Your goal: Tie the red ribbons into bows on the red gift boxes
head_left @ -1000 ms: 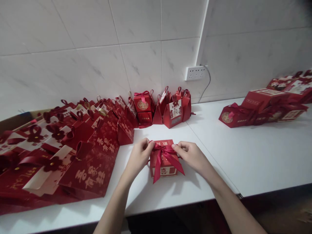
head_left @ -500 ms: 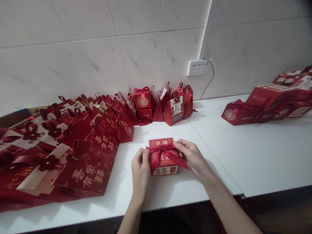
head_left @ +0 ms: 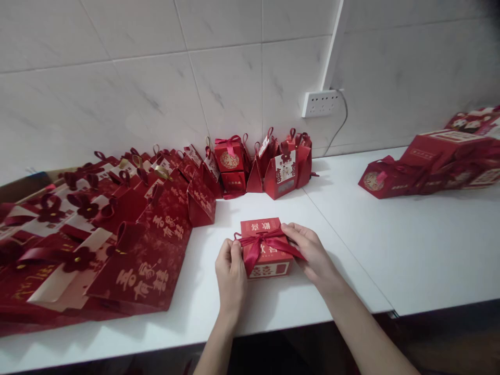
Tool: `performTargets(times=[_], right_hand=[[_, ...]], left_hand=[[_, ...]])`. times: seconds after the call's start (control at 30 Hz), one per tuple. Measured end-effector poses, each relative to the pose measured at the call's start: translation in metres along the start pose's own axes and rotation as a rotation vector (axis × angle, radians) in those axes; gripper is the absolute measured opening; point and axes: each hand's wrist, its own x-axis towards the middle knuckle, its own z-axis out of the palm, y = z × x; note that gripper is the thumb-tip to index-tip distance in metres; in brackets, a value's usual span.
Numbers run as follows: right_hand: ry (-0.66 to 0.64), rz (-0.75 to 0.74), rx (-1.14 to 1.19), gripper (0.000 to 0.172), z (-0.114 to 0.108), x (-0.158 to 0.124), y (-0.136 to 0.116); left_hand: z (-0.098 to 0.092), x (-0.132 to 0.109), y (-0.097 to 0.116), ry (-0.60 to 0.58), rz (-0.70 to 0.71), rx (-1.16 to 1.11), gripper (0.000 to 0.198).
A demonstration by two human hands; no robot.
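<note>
My two hands each pinch one side of a smooth, satiny ribbon (head_left: 261, 237): left hand (head_left: 231, 270), right hand (head_left: 310, 254), thumbs against fingers. It is knotted in one bow over one red card box (head_left: 269, 257), squarish and printed, which sits between them on the white table (head_left: 344, 265). Beyond, two cube-like boxes (head_left: 230, 162) stand stacked near one white socket block (head_left: 322, 103); the peaked paper bags (head_left: 150, 260) at left crowd too closely to count.

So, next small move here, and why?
Probably a light outward tug to snug the bow: it is already tied across the box, and the left hand and right hand are at its opposite sides.
</note>
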Motion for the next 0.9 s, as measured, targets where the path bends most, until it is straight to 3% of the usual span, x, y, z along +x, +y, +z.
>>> performTargets(times=[0.17, 0.3, 0.37, 0.43, 0.53, 0.73, 0.83, 0.9], right_hand=[[0.014, -0.014, 0.033, 0.040, 0.002, 0.003, 0.001], [0.053, -0.119, -0.183, 0.047, -0.012, 0.003, -0.001], [0.031, -0.241, -0.302, 0.069, -0.023, 0.001, -0.001], [-0.080, -0.343, -0.422, 0.102, -0.033, -0.002, -0.001], [-0.266, -0.324, -0.646, 0.124, -0.038, -0.007, 0.000], [-0.325, -0.306, -0.737, 0.112, -0.028, -0.014, 0.002], [-0.289, -0.478, -0.820, 0.100, -0.025, -0.021, 0.002], [-0.226, -0.640, -0.858, 0.096, -0.025, -0.029, 0.003]], left_hand=[[0.005, 0.001, -0.002, 0.023, -0.024, -0.088, 0.034], [0.001, 0.005, -0.002, -0.047, -0.058, -0.122, 0.034], [-0.002, 0.008, -0.002, -0.087, -0.082, -0.144, 0.031], [-0.005, 0.010, -0.001, -0.116, -0.097, -0.173, 0.027], [-0.005, 0.014, 0.003, -0.123, -0.089, -0.187, 0.025], [-0.004, 0.020, 0.018, -0.142, -0.002, -0.071, 0.023], [-0.005, 0.009, 0.025, -0.109, 0.149, -0.023, 0.019], [-0.006, -0.006, 0.030, -0.064, 0.378, 0.039, 0.011]])
